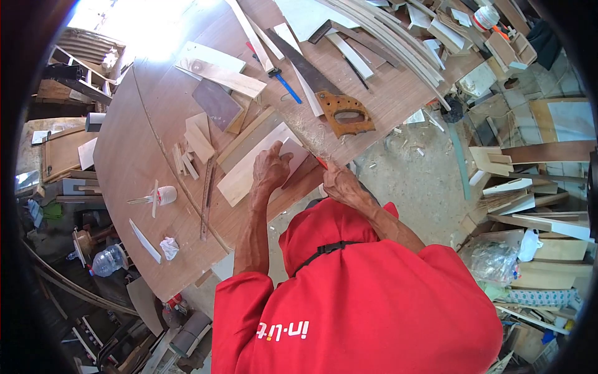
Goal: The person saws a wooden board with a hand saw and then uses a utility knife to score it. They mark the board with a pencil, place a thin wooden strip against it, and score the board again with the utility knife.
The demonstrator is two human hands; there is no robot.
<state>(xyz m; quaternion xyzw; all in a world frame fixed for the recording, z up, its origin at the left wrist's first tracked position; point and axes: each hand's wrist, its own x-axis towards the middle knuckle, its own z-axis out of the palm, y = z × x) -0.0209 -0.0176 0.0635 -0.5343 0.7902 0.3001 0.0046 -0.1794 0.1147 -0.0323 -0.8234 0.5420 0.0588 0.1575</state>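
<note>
My left hand [272, 167] presses a small pale wooden piece [295, 156] down against a longer light board [244, 179] near the table's edge. Its fingers are bent over the piece. My right hand [342, 184] is closed around a slim red-orange tool [321, 162], mostly hidden by the fingers, its tip close to the right end of the small piece. I cannot make out what kind of tool it is. A handsaw [344, 115] with a worn wooden handle lies just beyond both hands.
Wood offcuts [198, 137] and a cup [166, 195] with thin sticks lie on the brown tabletop [134, 168]. A crumpled white tissue [169, 247] is near its left edge. Long strips [398, 53] line the far right side. Scrap wood [529, 193] fills the floor at right.
</note>
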